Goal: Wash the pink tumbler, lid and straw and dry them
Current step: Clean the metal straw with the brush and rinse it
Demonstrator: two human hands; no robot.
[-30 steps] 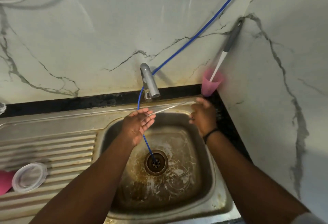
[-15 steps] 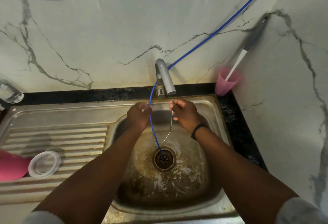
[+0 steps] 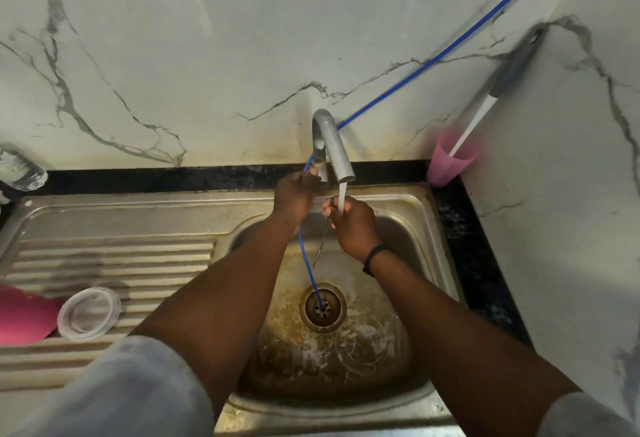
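Water is running from the tap (image 3: pixel 333 150) in a thin stream, landing on the right hand (image 3: pixel 353 225), which is curled around the clear straw (image 3: pixel 323 239) and holds it upright over the back edge of the sink (image 3: pixel 419 228). The straw's dark top end pokes out just beside the stream, and its lower end hangs toward the basin. The left hand (image 3: pixel 294 199) is up at the base of the tap, fingers curled there, though what exactly it grips is hard to make out from here. A blue hose (image 3: pixel 308 263) runs down past that hand into the drain (image 3: pixel 322 306). Over on the drainboard's left edge lies the pink tumbler (image 3: pixel 24 317), with the clear lid (image 3: pixel 89 312) touching it. At the back right corner of the counter stands a pink cup (image 3: pixel 450 162) holding a brush (image 3: pixel 491 97).
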